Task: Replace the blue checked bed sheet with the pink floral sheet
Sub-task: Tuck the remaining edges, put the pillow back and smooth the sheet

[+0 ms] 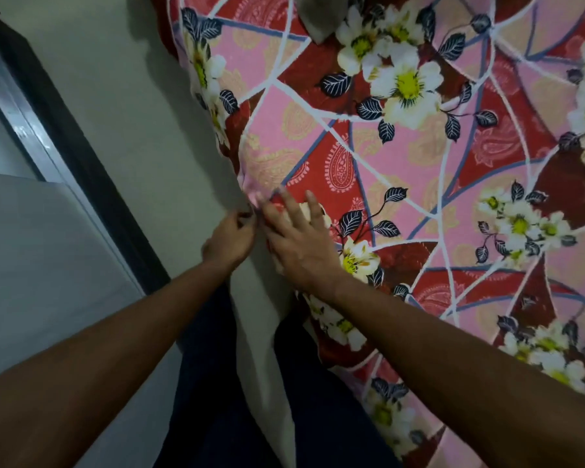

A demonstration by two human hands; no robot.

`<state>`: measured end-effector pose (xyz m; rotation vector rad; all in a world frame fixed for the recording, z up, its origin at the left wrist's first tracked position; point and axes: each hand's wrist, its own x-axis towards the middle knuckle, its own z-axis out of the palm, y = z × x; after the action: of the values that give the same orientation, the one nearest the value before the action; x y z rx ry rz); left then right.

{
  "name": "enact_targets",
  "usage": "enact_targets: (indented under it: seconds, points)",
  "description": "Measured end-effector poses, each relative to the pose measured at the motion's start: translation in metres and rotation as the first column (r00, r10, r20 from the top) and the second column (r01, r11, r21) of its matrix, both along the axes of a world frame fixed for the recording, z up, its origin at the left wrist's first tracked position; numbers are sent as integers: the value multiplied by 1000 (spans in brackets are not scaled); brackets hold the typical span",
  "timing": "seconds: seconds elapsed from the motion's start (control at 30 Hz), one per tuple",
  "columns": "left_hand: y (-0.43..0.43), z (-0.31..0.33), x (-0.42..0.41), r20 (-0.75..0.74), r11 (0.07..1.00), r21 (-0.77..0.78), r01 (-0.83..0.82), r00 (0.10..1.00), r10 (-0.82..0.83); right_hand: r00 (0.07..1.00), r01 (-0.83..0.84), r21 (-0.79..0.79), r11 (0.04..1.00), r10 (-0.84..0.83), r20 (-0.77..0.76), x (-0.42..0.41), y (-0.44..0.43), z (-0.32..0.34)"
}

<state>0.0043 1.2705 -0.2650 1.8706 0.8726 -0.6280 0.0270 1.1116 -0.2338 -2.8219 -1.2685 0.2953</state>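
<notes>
The pink floral sheet (pixel 402 163), patterned in pink and red with white flowers and dark leaves, covers the bed across the right half of the view. At the bed's left side its edge hangs down. My left hand (pixel 230 238) pinches that edge at the side of the bed. Just to the right, my right hand (pixel 301 241) lies flat on the sheet with fingers spread, pressing near the same edge. The blue checked sheet is not in view.
A pale floor (pixel 122 123) runs along the bed's left side. A dark door frame (pixel 75 157) and a grey panel (pixel 41 258) stand at the left. My dark trousers (pixel 217 383) show below. A grey-brown cloth (pixel 321 15) lies at the top of the bed.
</notes>
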Motion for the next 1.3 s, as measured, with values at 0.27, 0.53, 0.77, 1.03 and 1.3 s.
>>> enact_targets:
  seconds: [0.27, 0.53, 0.77, 1.03, 1.3]
  points:
    - [-62, -17, -22, -30, 858, -243, -452, 888, 459, 951, 277, 569, 774, -134, -280, 21, -18, 30]
    - [-72, -24, -20, 37, 922, 212, -325, 945, 324, 872, 490, 233, 840, -473, -130, 53, -85, 16]
    - [-78, -27, -12, 12, 903, 139, -407, 912, 409, 985, 159, 71, 985, -163, 60, 8, -46, 0]
    - [-38, -36, -17, -1, 971, 56, -231, 973, 232, 976, 193, 361, 913, -142, -162, 30, -52, 13]
    - [-45, -1, -17, 339, 822, 207, -530, 827, 448, 922, 387, 35, 921, -387, -14, -34, -80, 6]
